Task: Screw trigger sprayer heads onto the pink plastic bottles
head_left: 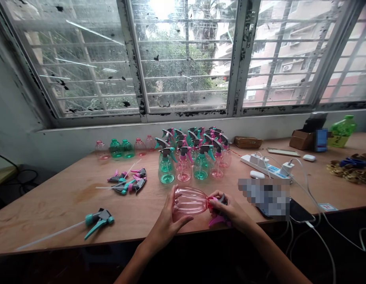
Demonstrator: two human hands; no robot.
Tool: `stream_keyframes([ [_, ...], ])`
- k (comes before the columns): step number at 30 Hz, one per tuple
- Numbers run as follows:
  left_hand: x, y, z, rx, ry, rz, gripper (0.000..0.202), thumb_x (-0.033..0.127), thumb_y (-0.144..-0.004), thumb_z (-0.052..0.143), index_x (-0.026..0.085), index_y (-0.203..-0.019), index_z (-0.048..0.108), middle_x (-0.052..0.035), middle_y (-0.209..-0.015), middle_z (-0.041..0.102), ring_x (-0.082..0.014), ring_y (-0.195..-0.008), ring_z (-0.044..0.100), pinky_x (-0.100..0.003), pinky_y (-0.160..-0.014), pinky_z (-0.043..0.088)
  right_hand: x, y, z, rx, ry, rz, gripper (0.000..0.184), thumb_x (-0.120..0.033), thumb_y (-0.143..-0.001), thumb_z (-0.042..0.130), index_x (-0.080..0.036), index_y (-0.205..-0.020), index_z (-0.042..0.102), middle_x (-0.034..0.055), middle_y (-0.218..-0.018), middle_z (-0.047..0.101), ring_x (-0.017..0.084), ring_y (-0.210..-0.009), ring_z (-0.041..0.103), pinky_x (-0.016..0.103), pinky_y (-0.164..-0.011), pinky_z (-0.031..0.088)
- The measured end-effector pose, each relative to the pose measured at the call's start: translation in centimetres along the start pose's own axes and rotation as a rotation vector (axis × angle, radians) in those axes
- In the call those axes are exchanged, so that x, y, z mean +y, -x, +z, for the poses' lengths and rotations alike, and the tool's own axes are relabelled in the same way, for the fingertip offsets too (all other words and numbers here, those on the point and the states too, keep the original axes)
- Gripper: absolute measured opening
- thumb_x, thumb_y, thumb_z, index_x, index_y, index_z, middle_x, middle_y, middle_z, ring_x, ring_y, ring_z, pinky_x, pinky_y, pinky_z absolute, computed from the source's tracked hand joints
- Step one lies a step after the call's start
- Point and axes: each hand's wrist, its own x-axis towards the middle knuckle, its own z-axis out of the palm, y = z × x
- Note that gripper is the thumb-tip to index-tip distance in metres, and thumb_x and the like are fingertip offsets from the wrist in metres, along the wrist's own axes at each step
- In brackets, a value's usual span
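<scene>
The left hand point(167, 221) is wrapped around the base of a pink bottle point(190, 200), held sideways near the table's point(58, 185) front edge, neck to the right. The right hand point(230, 209) grips a pink-and-grey spray head point(221, 221) at that neck — how far it is screwed on, I cannot tell. Beyond stand the capped sprayers point(183, 167), with open bottles point(127, 149) further left. Loose heads point(130, 182) lie nearer — one teal head point(101, 221) sits apart.
</scene>
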Motion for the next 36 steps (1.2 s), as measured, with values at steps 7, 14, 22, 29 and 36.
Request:
stream_keyframes([
  [7,0.1,-0.1,0.2,-0.028,-0.030,0.006,0.105,0.036,-0.085,0.075,0.035,-0.159,0.000,-0.0123,-0.165,0.020,-0.0346,-0.146,0.034,-0.051,-0.122,0.026,0.5,0.0,-0.3,0.038,-0.003,0.001,0.050,-0.063,-0.071,0.080,-0.020,-0.087,0.060,0.0008,-0.069,0.068,0.017,-0.061,0.061,0.029,-0.061,0.047],
  [14,0.1,0.0,0.1,-0.007,-0.096,0.022,0.099,0.037,-0.087,0.073,0.036,-0.158,0.004,-0.0098,-0.166,0.017,-0.0335,-0.148,0.030,-0.049,-0.122,0.025,0.3,0.1,-0.1,0.030,0.021,-0.016,0.046,-0.060,-0.074,0.079,-0.019,-0.088,0.061,0.0011,-0.069,0.068,0.017,-0.061,0.061,0.028,-0.061,0.047],
  [22,-0.5,0.0,0.2,0.029,-0.119,0.030,0.101,0.035,-0.086,0.074,0.035,-0.159,0.003,-0.0111,-0.158,0.035,-0.0325,-0.142,0.041,-0.051,-0.121,0.027,0.8,0.0,-0.3,0.001,0.008,-0.029,0.041,-0.052,-0.079,0.079,-0.019,-0.092,0.059,0.0003,-0.071,0.069,0.015,-0.061,0.060,0.027,-0.061,0.046],
  [29,-0.1,-0.1,0.1,0.032,-0.157,0.048,0.095,0.037,-0.086,0.074,0.031,-0.158,0.013,-0.0123,-0.158,0.037,-0.0320,-0.145,0.037,-0.049,-0.121,0.029,1.1,0.0,-0.5,-0.009,0.010,-0.036,0.040,-0.050,-0.080,0.079,-0.018,-0.094,0.060,0.0003,-0.071,0.069,0.014,-0.062,0.060,0.026,-0.061,0.046],
  [36,-0.3,0.0,0.2,0.077,-0.237,0.089,0.094,0.034,-0.089,0.071,0.036,-0.158,0.008,-0.0083,-0.165,0.025,-0.0306,-0.150,0.029,-0.050,-0.124,0.022,1.1,0.1,-0.4,0.000,0.013,-0.042,0.042,-0.052,-0.080,0.079,-0.018,-0.094,0.060,0.0011,-0.071,0.070,0.014,-0.062,0.061,0.025,-0.060,0.046],
])
